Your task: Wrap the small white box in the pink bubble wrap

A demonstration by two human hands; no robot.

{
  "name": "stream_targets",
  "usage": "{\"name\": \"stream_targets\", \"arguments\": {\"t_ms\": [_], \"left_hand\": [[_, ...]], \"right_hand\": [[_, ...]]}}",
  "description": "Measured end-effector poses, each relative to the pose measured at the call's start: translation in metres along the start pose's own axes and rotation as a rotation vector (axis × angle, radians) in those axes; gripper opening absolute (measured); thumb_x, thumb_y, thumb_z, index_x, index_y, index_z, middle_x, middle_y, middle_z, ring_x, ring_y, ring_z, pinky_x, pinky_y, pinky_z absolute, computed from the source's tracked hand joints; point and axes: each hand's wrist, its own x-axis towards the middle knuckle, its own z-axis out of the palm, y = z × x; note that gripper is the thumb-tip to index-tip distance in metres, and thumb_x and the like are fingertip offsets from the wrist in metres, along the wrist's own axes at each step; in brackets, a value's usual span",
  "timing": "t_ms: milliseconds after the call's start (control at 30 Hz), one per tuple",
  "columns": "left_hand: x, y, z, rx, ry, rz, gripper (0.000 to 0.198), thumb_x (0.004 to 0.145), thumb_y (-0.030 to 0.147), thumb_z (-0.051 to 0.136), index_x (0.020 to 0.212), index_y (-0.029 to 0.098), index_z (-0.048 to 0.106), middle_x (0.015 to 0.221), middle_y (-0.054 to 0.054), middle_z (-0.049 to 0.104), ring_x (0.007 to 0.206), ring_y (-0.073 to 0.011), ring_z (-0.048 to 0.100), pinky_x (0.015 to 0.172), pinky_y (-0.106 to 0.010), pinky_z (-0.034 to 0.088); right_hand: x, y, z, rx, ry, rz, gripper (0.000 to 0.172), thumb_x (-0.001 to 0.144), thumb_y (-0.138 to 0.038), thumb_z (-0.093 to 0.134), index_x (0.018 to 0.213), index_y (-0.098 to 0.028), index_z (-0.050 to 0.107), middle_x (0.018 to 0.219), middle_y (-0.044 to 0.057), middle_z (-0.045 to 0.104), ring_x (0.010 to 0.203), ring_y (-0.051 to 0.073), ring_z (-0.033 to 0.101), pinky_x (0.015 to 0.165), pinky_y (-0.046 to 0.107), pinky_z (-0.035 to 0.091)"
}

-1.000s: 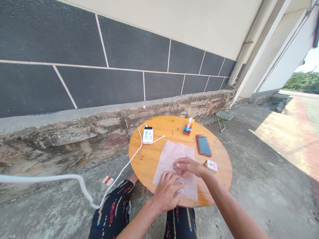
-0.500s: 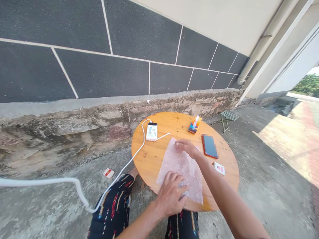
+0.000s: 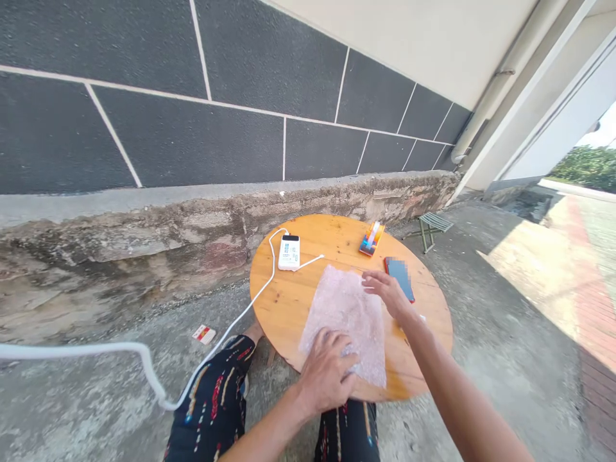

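A sheet of pinkish bubble wrap (image 3: 344, 308) lies flat on the round wooden table (image 3: 289, 321). My left hand (image 3: 330, 369) rests on its near left part, fingers spread loosely; a greyish, shiny patch shows beside the thumb, but I cannot make out what it is. Over the sheet's right edge is my right hand (image 3: 389, 292), its fingers stretched out and holding nothing. Just beyond that hand lies a phone (image 3: 400, 276) with a red edge, partly covered by it.
An orange tape dispenser (image 3: 372, 239) stands at the back right. A white power bank (image 3: 289, 252) with a white cable (image 3: 262, 292) is at the back left. My right forearm mostly hides a small white box (image 3: 422, 317). A folding stool (image 3: 433, 224) stands beyond the table.
My right hand has moved right, from the sheet's upper middle to its right edge beside the phone. My left hand stays on the bubble wrap. The view has shifted slightly.
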Motion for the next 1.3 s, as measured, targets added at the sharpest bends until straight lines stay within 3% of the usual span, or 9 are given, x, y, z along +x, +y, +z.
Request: {"name": "stream_targets", "arguments": {"t_ms": [100,267,467,567,700,867,967,1133,1300], "left_hand": [[0.001,0.001,-0.001,-0.002,0.002,-0.008,0.024,0.075,0.028,0.063,0.099,0.025,0.064,0.113,-0.004,0.056,0.11,-0.0227,0.043,0.102,-0.044,0.027],[0.0,0.004,-0.001,0.001,-0.014,-0.007,0.028,0.074,0.026,0.062,0.102,0.025,0.065,0.116,-0.005,0.054,0.113,-0.0237,0.042,0.103,-0.045,0.026],[0.009,0.006,-0.014,-0.029,-0.022,-0.027,0.052,0.069,0.025,0.062,0.121,0.025,0.054,0.129,-0.005,0.047,0.116,-0.0251,0.041,0.102,-0.042,0.03],[0.032,0.005,-0.018,0.05,-0.007,-0.043,0.044,0.074,0.023,0.057,0.117,0.025,0.057,0.131,-0.005,0.046,0.117,-0.0259,0.04,0.102,-0.043,0.029],[0.049,0.011,-0.005,0.126,-0.132,-0.035,0.034,0.076,0.034,0.06,0.109,0.025,0.061,0.12,-0.006,0.054,0.114,-0.0273,0.043,0.101,-0.048,0.03],[-0.007,0.042,0.013,0.137,-0.147,0.001,0.049,0.078,0.049,0.059,0.118,0.023,0.054,0.133,-0.009,0.046,0.128,-0.0294,0.032,0.11,-0.056,0.013],[-0.031,0.053,0.005,0.055,-0.159,0.096,0.03,0.084,0.046,0.053,0.106,0.025,0.06,0.126,-0.004,0.052,0.123,-0.0242,0.039,0.112,-0.052,0.015],[0.024,0.014,-0.02,0.077,-0.015,0.027,0.032,0.083,0.014,0.046,0.11,0.023,0.061,0.127,-0.005,0.053,0.118,-0.0229,0.043,0.104,-0.043,0.032],[0.077,-0.042,-0.025,0.07,-0.142,0.034,0.047,0.072,0.01,0.049,0.117,0.023,0.057,0.118,-0.003,0.06,0.111,-0.0214,0.05,0.098,-0.038,0.039]], "right_hand": [[-0.008,0.008,0.001,-0.124,-0.129,-0.027,0.039,0.064,-0.042,0.07,0.09,-0.014,0.069,0.083,0.008,0.068,0.072,0.019,0.063,0.065,0.033,0.05],[-0.003,0.013,-0.01,-0.231,0.222,-0.132,0.043,0.081,-0.044,0.043,0.104,-0.013,0.064,0.097,0.011,0.066,0.085,0.022,0.061,0.076,0.036,0.048],[-0.018,0.027,0.009,-0.37,0.064,-0.267,0.028,0.074,-0.017,0.049,0.094,-0.018,0.067,0.102,0.006,0.067,0.096,0.02,0.06,0.089,0.034,0.044],[-0.019,0.038,0.016,-0.451,0.057,-0.277,0.036,0.071,-0.006,0.041,0.094,-0.017,0.067,0.103,0.007,0.067,0.1,0.02,0.058,0.093,0.037,0.041],[-0.011,0.046,0.013,-0.525,0.021,-0.274,0.039,0.068,-0.001,0.039,0.089,-0.015,0.068,0.099,0.009,0.068,0.096,0.02,0.059,0.092,0.034,0.043],[-0.009,0.048,0.008,-0.562,-0.011,-0.291,0.039,0.068,0.0,0.038,0.088,-0.016,0.067,0.099,0.007,0.068,0.094,0.018,0.06,0.088,0.03,0.045],[-0.01,0.048,0.007,-0.573,-0.018,-0.294,0.038,0.07,0.0,0.038,0.087,-0.017,0.067,0.098,0.006,0.068,0.093,0.017,0.06,0.088,0.029,0.045],[-0.012,0.04,0.01,-0.634,-0.012,-0.294,0.029,0.074,-0.006,0.043,0.087,-0.016,0.067,0.096,0.008,0.068,0.091,0.019,0.061,0.082,0.029,0.046],[-0.044,0.024,0.021,-0.73,0.027,-0.349,0.027,0.081,-0.012,0.044,0.097,-0.014,0.066,0.107,0.011,0.065,0.102,0.022,0.057,0.09,0.035,0.041]]}}
